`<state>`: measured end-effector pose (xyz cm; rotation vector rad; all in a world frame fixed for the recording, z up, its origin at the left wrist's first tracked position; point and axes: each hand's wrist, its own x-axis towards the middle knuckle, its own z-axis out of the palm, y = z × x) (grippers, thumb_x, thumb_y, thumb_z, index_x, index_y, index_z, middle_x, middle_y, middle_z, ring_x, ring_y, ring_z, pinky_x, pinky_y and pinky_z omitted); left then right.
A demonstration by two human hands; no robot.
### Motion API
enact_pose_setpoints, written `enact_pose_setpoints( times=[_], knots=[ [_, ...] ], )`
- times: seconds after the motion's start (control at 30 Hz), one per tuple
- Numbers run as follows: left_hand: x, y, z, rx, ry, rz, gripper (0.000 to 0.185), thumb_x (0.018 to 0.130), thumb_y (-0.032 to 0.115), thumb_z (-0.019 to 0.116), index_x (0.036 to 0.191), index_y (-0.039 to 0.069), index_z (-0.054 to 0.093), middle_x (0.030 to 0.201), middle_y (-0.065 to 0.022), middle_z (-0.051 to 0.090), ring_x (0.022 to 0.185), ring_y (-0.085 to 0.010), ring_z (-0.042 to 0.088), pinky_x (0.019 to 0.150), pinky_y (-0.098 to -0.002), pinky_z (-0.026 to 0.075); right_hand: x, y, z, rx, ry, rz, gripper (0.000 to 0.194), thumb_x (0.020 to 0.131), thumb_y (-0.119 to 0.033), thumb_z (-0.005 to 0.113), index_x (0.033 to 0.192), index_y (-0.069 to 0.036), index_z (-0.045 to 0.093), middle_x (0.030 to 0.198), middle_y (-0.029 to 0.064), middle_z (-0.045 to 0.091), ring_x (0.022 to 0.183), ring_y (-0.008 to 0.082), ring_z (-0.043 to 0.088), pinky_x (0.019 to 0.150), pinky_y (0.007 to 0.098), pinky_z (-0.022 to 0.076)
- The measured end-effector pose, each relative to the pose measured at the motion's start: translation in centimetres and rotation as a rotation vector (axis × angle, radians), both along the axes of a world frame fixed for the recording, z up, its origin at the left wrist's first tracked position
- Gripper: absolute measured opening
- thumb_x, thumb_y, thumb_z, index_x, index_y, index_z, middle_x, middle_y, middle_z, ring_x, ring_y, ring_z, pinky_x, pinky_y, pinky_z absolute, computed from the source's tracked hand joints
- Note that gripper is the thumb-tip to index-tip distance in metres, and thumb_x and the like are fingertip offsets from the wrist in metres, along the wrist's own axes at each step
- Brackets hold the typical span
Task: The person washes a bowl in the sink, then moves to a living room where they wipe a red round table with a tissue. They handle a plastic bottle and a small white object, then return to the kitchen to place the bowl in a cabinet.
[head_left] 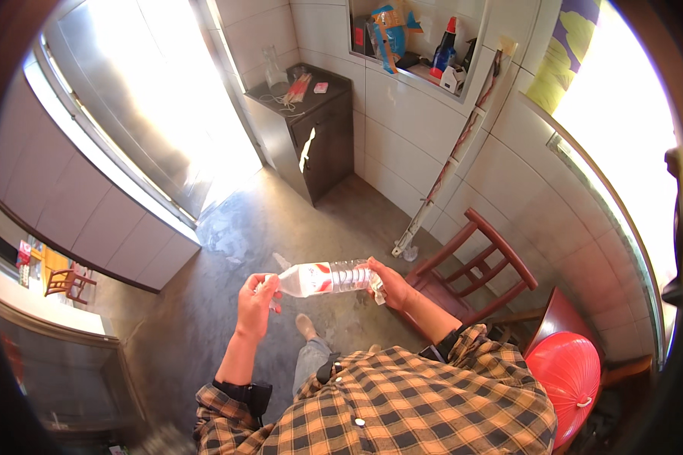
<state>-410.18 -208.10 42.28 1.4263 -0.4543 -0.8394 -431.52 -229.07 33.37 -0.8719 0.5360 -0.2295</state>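
Note:
A clear plastic bottle (324, 278) with a red and white label lies level across the space before my body, held between both hands. My left hand (259, 298) closes round its narrow neck end. At the base end, my right hand (388, 287) grips the bottle, and a crumpled whitish piece of tissue or cloth (378, 291) shows between its fingers and the bottle. Whether a cap sits on the neck is hidden by the left fingers.
A red wooden chair (489, 267) stands close on the right, with a red plastic lid or basin (566, 381) nearer me. Ahead is a dark cabinet (333, 142) bearing a glass jug (276, 77). A wall niche (415, 71) holds bottles and packets.

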Motion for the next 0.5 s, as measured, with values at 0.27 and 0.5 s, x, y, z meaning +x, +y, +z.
enact_pose_setpoints(
  times=[0.27, 0.5],
  knots=[
    [12.2, -9.2, 0.1, -0.151, -0.133, -0.085, 0.023, 0.090, 0.020, 0.060, 0.103, 0.002, 0.056, 0.086, -0.0053, 0.060, 0.069, -0.0105, 0.055, 0.054, -0.0240, 0.046, 11.3, -6.6, 1.3, 0.000, 0.065, -0.194, 0.051, 0.092, -0.054, 0.046, 0.103, -0.006, 0.059, 0.076, 0.0019, 0.061, 0.054, 0.0064, 0.050, 0.047, 0.0197, 0.0421],
    [23.2, -18.3, 1.1, -0.280, -0.127, -0.238, 0.024, 0.088, 0.016, 0.064, 0.105, 0.001, 0.057, 0.086, -0.0013, 0.059, 0.067, -0.0063, 0.053, 0.058, -0.0219, 0.046, 20.4, -12.0, 2.6, 0.153, 0.064, -0.252, 0.063, 0.089, -0.062, 0.041, 0.106, -0.004, 0.056, 0.072, 0.0086, 0.063, 0.047, 0.0080, 0.050, 0.042, 0.0194, 0.0419]
  ],
)
